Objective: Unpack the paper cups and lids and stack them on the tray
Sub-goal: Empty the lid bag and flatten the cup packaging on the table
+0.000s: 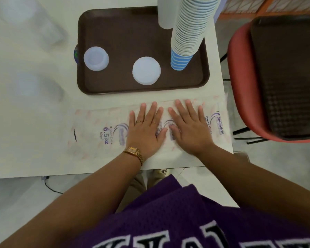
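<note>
A brown tray (125, 33) lies on the white table. On its right side stands a tall stack of blue-striped paper cups (188, 33), upside down. A white column (166, 13) rises just behind the cups. Two white lid stacks sit on the tray, one at the left (96, 58) and one in the middle (146, 70). In front of the tray lies an empty flattened plastic cup sleeve (97, 129) printed "Paper Cups 6.5oz". My left hand (145, 129) and my right hand (190, 127) press flat on it, side by side, fingers spread.
A red chair (240, 83) stands at the right of the table with a dark tray (286, 77) on its seat. Blurred clear plastic wrapping (34, 24) lies at the table's left. The table's near edge (79, 174) runs just below my wrists.
</note>
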Motion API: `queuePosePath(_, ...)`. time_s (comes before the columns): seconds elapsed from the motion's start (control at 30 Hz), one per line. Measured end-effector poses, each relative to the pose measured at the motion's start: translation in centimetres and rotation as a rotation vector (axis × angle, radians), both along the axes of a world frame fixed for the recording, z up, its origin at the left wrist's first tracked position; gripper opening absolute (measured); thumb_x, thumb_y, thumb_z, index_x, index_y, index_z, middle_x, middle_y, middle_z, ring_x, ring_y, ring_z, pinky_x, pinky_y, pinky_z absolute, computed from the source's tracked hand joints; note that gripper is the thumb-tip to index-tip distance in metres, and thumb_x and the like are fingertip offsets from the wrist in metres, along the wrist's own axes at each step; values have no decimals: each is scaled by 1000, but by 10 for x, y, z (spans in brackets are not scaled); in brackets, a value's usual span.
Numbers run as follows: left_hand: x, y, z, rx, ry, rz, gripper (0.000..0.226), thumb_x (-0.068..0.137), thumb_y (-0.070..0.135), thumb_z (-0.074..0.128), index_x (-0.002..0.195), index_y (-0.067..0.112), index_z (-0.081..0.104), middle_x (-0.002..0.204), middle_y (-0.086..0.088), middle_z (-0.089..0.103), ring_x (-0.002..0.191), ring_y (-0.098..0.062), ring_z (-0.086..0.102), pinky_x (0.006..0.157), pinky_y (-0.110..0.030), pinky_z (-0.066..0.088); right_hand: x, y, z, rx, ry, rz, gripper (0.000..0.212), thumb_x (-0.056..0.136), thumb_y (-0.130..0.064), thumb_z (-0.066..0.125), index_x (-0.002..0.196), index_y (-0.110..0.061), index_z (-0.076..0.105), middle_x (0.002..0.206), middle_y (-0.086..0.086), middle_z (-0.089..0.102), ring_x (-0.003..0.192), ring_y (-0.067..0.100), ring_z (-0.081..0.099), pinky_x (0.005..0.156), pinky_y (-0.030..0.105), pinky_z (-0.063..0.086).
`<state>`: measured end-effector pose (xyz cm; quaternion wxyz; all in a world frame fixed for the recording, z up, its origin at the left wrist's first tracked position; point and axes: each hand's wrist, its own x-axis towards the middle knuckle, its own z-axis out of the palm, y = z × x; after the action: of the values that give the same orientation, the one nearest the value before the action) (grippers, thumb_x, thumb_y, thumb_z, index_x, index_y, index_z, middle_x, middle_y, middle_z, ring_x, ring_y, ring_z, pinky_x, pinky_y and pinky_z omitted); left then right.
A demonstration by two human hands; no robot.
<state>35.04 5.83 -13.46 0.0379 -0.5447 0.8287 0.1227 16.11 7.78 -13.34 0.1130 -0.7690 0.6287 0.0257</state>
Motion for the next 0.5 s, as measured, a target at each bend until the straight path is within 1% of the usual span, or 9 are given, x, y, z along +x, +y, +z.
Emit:
queuePosePath(0.07,5,-1,1,2,-2,14,69,94,61,24,155,31,14,164,4,3,150,-27,-2,118,-55,-2,-3,1,0,8,26,-24,59,102,-54,20,156,-31,14,165,1,6,151,30,-3,119,58,3)
queuePosePath(0.2,28,-3,2,38,-42,83,72,91,69,21,153,39,0,163,8,-10,149,-26,-15,117,-56,-8,-13,3,3,35,46,-115,69,95,-69,19,155,-38,8,165,-3,-3,150,30,-11,117,59,-8)
queuePosePath(0.27,42,-3,4,47,-54,129,73,90,71,20,152,41,-4,162,10,-13,148,-25,-17,117,-56,-10,-19,2,4,64,66,-150,73,91,-76,17,154,-40,3,165,-4,-8,150,30,-15,116,61,-10)
queuePosePath(0.4,72,-3,8,48,-59,216,73,90,71,18,153,41,-2,162,10,-12,148,-25,-17,115,-57,-11,-20,2,6,83,79,-159,76,90,-78,13,155,-41,2,164,-3,-12,149,30,-18,115,65,-7)
queuePosePath(0.5,82,-4,11,70,-61,226,73,89,71,11,153,40,-3,161,10,-14,148,-24,-18,116,-58,-10,-19,2,7,93,90,-157,76,90,-78,12,155,-41,1,164,-3,-12,149,30,-18,115,66,-6)
